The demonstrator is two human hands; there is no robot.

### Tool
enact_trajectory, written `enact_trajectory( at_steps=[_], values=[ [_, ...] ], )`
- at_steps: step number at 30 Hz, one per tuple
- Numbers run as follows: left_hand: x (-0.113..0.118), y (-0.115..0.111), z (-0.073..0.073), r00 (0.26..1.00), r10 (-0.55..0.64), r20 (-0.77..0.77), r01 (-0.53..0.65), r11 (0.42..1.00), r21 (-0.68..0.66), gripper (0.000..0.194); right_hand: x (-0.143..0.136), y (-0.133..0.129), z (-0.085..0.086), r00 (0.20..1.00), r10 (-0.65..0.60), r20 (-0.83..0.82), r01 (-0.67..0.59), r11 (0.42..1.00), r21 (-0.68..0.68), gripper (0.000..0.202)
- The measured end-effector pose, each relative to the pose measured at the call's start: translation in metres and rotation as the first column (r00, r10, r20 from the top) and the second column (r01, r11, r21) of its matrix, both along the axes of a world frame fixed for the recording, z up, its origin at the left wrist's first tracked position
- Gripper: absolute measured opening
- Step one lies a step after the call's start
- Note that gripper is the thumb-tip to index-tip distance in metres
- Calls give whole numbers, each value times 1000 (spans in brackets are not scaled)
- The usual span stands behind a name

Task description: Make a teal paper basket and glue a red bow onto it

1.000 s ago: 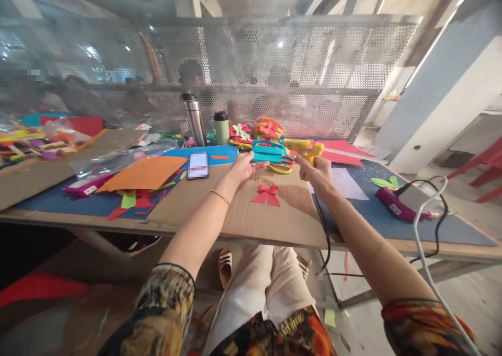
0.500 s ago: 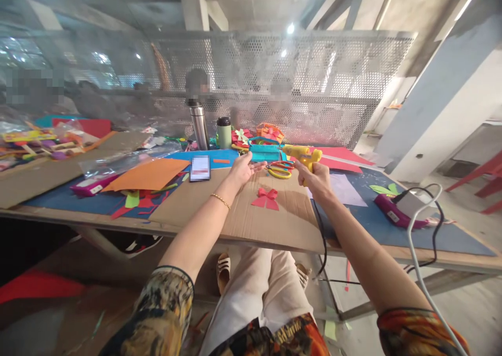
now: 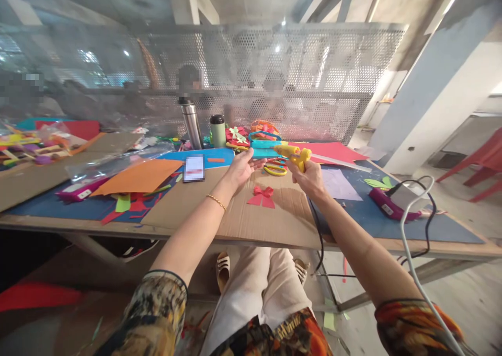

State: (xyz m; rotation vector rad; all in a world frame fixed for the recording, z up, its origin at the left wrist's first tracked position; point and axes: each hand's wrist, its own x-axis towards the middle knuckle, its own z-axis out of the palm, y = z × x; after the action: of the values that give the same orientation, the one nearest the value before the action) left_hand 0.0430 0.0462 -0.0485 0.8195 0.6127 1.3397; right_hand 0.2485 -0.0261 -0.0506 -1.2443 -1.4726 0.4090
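Observation:
My left hand (image 3: 240, 169) is closed on a teal paper basket (image 3: 263, 148) with a thin looped handle, thumb above and fingers below. My right hand (image 3: 308, 177) grips a yellow hot glue gun (image 3: 294, 153), its nozzle pointing left against or just in front of the basket; I cannot tell whether they touch. Below both hands a red paper bow (image 3: 261, 196) lies on a cardboard sheet (image 3: 231, 217). Scissors (image 3: 275, 169) with yellow and red handles lie just behind, partly hidden.
A phone (image 3: 194, 168), orange paper (image 3: 139, 176) and paper scraps lie leftward. At the back stand a steel flask (image 3: 191, 125), a green bottle (image 3: 217, 131) and an orange paper basket (image 3: 264, 127). Rightward are red paper (image 3: 333, 151), a purple power strip (image 3: 392, 205) and cables (image 3: 408, 241).
The whole view has shifted slightly. The glue gun has come a little nearer to the teal basket, now overlapping its right end. Both hands keep their holds; the bow stays put.

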Motion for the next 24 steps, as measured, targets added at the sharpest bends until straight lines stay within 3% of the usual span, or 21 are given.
enact_trajectory(
  at_steps=[9,24],
  values=[
    [2,-5,1,996,-77,-37,77,997,16,20,0,1,2,991,-70,112,69,998,15,52],
    [5,-8,0,986,-135,-94,140,989,47,21,7,6,-2,965,-88,247,77,996,53,50]
  ],
)
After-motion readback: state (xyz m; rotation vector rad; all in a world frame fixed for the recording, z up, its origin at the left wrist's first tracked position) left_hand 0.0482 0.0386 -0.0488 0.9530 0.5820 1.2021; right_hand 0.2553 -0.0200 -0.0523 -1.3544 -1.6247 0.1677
